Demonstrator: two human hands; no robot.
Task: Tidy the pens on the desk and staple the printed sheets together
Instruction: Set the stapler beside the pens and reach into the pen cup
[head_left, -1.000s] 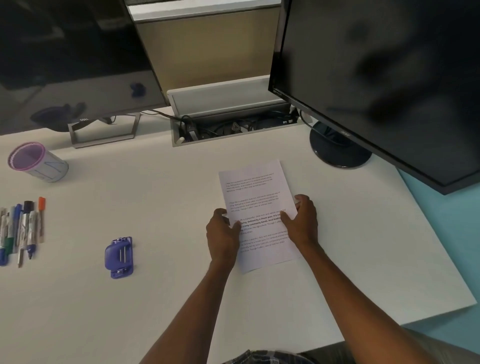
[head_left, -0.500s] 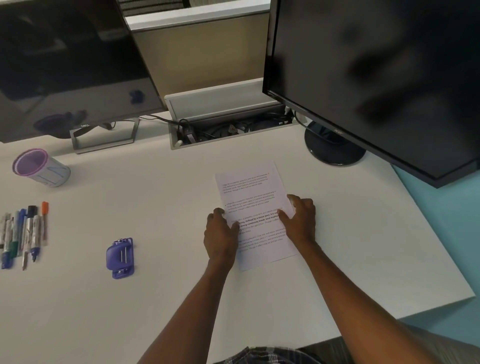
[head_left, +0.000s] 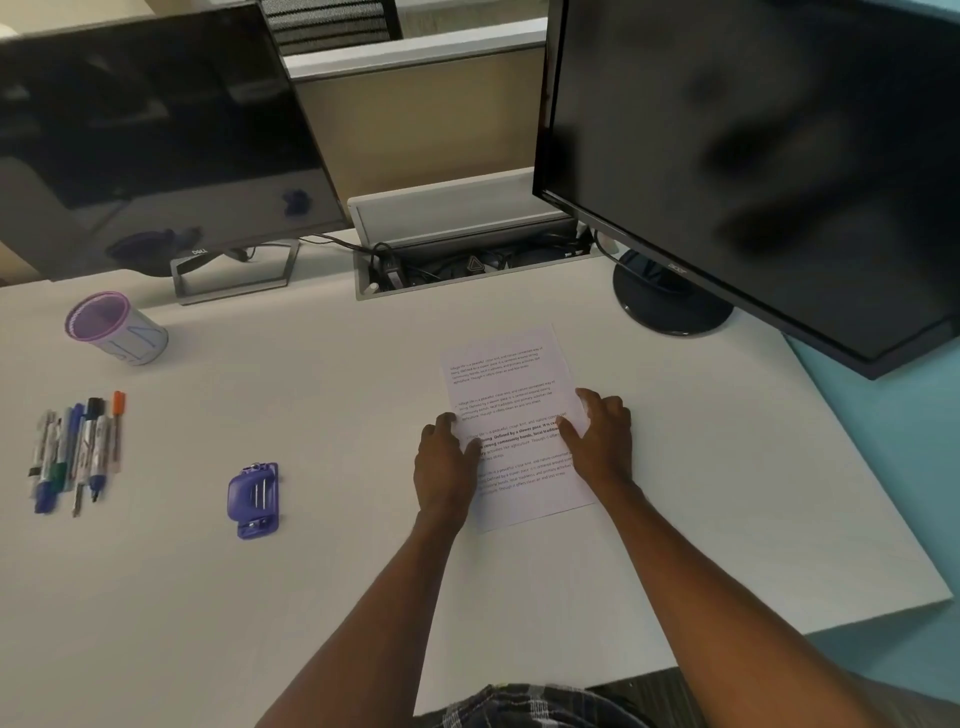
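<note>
Both palms flat: left hand (head_left: 448, 464) and right hand (head_left: 602, 435) squaring the printed sheets (head_left: 511, 400), gripping nothing; next, reaching left for the stapler (head_left: 253, 500).

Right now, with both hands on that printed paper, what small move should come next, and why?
Probably the left hand should reach left for the purple stapler: the printed sheets look squared under both hands, the right hand can hold them, and the stapler lies untouched.
</note>
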